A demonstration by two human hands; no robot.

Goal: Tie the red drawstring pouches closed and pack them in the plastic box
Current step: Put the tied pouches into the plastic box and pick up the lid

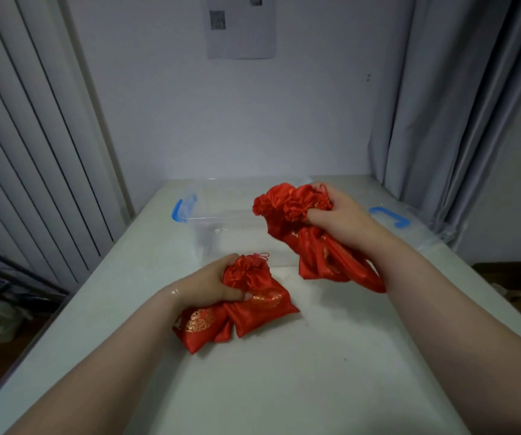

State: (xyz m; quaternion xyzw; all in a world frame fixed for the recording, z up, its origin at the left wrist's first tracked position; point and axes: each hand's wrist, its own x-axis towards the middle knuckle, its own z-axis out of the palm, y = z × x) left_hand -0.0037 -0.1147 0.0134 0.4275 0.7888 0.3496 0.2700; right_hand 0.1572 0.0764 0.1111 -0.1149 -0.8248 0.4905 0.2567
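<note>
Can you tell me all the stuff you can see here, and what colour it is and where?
table: one, white, fills the lower middle
plastic box: one, clear with a blue latch, open, at the far end of the table
lid: one, clear with a blue latch, flat on the table to the right of the box
pouches in the left hand: a bunch, count unclear, red with gold print, resting on the table
pouches in the right hand: a bunch, count unclear, red, lifted near the box
paper sheet: one, pale, on the far wall
curtain: grey, at right
left hand: gripping pouch necks
right hand: gripping pouch necks
</note>
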